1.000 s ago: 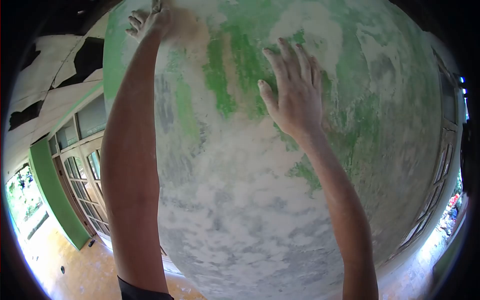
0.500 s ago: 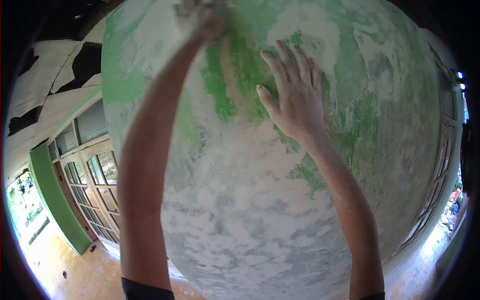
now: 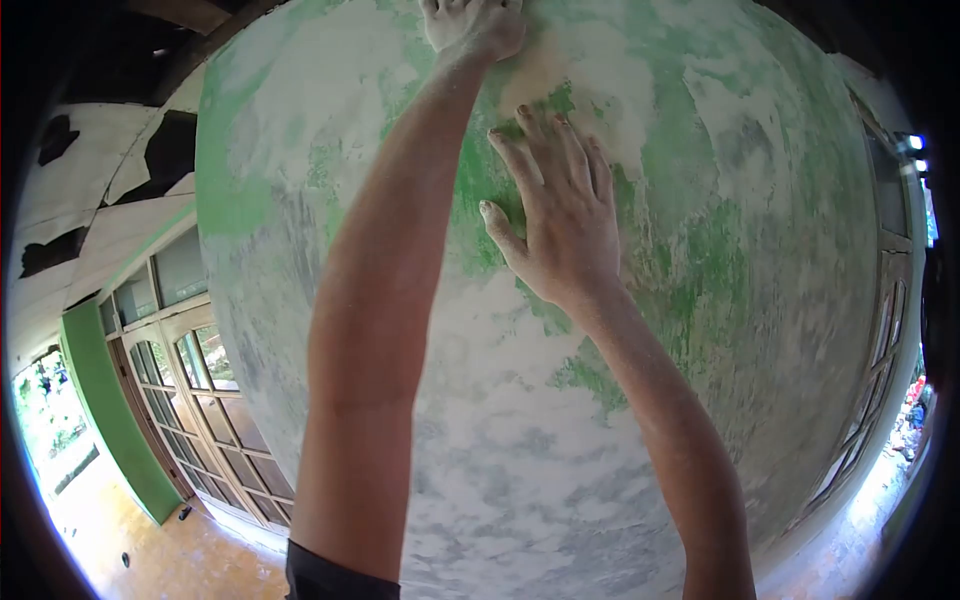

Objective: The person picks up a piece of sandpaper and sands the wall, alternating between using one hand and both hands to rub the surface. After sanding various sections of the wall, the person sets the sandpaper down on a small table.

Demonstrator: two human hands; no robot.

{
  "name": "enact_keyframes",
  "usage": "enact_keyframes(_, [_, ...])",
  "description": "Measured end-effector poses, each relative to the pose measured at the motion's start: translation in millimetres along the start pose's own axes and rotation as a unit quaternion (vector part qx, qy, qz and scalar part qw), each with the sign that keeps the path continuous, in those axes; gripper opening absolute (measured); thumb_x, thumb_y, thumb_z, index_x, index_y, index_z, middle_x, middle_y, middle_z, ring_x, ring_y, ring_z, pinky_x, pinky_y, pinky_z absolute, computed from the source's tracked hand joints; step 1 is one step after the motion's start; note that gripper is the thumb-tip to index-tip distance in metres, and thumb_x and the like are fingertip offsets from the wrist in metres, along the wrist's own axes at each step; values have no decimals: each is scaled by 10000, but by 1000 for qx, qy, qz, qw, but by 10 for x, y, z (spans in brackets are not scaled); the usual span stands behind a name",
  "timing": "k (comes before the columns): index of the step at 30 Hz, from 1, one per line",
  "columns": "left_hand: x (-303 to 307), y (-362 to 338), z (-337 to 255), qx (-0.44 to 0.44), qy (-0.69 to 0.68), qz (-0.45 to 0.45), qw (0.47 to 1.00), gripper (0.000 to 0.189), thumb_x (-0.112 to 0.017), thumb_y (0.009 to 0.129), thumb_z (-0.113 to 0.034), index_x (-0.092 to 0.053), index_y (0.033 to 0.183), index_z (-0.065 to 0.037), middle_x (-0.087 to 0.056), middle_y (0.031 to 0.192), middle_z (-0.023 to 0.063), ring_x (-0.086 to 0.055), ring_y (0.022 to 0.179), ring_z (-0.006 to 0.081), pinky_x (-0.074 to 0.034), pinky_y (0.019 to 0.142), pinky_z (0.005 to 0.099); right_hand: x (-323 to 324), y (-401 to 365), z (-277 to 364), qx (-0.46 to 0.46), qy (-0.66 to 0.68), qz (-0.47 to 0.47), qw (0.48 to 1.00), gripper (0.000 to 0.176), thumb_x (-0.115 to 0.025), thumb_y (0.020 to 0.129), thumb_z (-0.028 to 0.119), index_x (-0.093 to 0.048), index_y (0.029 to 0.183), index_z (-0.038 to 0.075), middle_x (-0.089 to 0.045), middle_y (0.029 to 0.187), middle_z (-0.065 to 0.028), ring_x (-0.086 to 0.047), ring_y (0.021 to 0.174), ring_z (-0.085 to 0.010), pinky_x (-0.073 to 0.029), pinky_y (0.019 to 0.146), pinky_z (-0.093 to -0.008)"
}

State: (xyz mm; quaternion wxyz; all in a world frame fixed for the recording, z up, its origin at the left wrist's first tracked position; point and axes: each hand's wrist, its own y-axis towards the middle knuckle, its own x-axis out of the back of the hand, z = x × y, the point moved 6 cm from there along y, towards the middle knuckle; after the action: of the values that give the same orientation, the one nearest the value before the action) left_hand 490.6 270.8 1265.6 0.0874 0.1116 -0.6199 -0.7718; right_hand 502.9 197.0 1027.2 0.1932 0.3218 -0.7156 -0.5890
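Note:
A wall (image 3: 520,400) with patchy green paint and whitish-grey areas fills the middle of the view. My left hand (image 3: 475,25), dusted white, is high on the wall at the top edge of the view. Its fingers are partly cut off and look curled, and whatever they may hold is hidden. Lower and to the right, my right hand (image 3: 562,215) lies flat against the wall with its fingers spread, holding nothing. Its fingertips are whitened too.
At the left are glass-paned double doors (image 3: 205,400), a green post (image 3: 120,420) and a yellowish floor (image 3: 190,560). Overhead at the left is a ceiling (image 3: 90,180) with dark broken gaps. Another framed window (image 3: 875,350) stands at the far right.
My left hand has moved to the right along the upper wall, nearer above my right hand. My right hand appears slightly lower and further left in view, still flat; the view has shifted a little.

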Motion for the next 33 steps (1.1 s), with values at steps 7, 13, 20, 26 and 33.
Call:
enact_keyframes(7, [56,-74,1924,83,21,-24,996,677,-178,1015,-617,-360,1565,-269,-95,1686,146,-64,1563,275,-55,1247,489,9,-8,-6,-3,-7,3,1000,608,-535,970,440,-392,1514,210,-285,1610,-71,-218,1504,-293,-166,1251,-539])
enact_keyframes(13, [255,-529,2217,128,40,-49,990,616,-203,1027,-598,-339,1566,-332,-88,1674,200,-77,1555,336,-71,1245,493,8,-17,23,-11,-20,-5,1000,612,-541,964,438,-396,1511,206,-289,1611,-65,-226,1501,-297,-168,1251,-538])
enact_keyframes(20, [359,-1529,1309,-79,31,-67,994,485,-281,1067,-446,-355,1545,-420,-167,1669,156,-155,1537,366,-111,1246,483,27,2,30,-2,-6,-20,1000,599,-583,949,410,-421,1488,206,-329,1592,-67,-258,1484,-300,-188,1242,-533])
enact_keyframes(26, [545,-2030,1575,-86,-53,-37,994,453,-356,1066,-407,-441,1511,-386,-203,1662,139,-187,1531,343,-118,1250,455,22,-43,-18,46,-20,-66,997,582,-566,966,421,-425,1493,221,-398,1565,-54,-315,1455,-324,-250,1193,-545])
enact_keyframes(33, [714,-3598,1060,40,-60,-47,996,445,-452,1030,-345,-505,1472,-366,-223,1627,257,-213,1508,435,-165,1221,552,180,-99,132,6,-60,-32,998,609,-634,913,251,-417,1469,133,-359,1565,-121,-309,1452,-348,-239,1195,-526])
